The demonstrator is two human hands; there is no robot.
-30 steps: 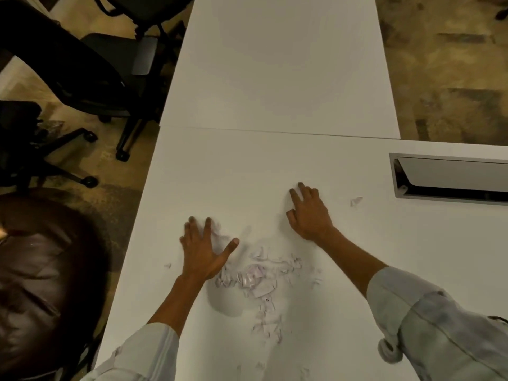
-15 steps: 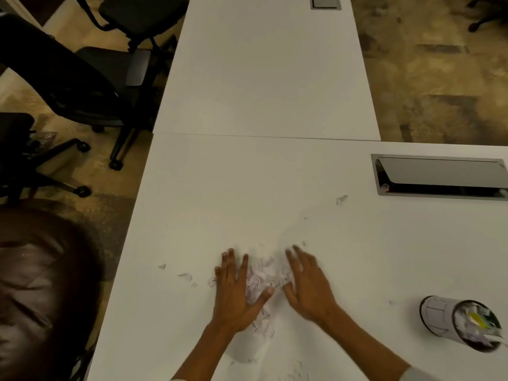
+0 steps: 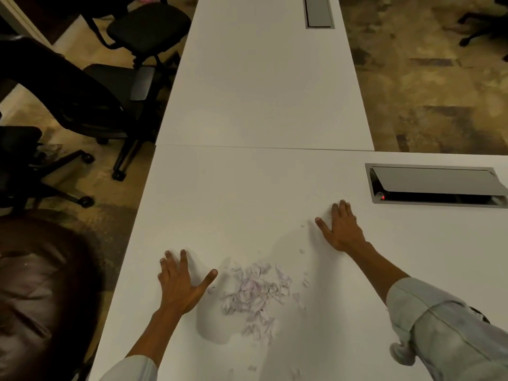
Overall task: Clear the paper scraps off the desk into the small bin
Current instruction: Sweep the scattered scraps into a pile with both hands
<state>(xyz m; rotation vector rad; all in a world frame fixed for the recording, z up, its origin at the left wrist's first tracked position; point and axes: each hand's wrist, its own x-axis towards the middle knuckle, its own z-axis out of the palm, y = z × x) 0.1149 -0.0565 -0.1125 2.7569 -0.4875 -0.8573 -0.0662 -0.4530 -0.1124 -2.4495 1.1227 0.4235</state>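
Observation:
A loose heap of small pale paper scraps (image 3: 255,295) lies on the white desk (image 3: 247,210) near its front. My left hand (image 3: 180,281) rests flat on the desk just left of the heap, fingers spread, thumb pointing toward it. My right hand (image 3: 341,229) lies flat farther back and to the right, fingers apart, holding nothing. A few stray scraps (image 3: 302,251) sit between the right hand and the heap. The small bin is out of view; my right sleeve (image 3: 450,331) covers the desk's right front corner.
A recessed grey cable hatch (image 3: 437,185) sits in the desk at the right, behind my right hand. A second white desk (image 3: 261,78) joins at the back. Black office chairs (image 3: 90,100) and a brown leather seat (image 3: 35,292) stand left of the desk edge.
Both hands were pressed together on the heap half a second ago; now they have spread apart, left hand to the left, right hand back and right. The bin has dropped out of view.

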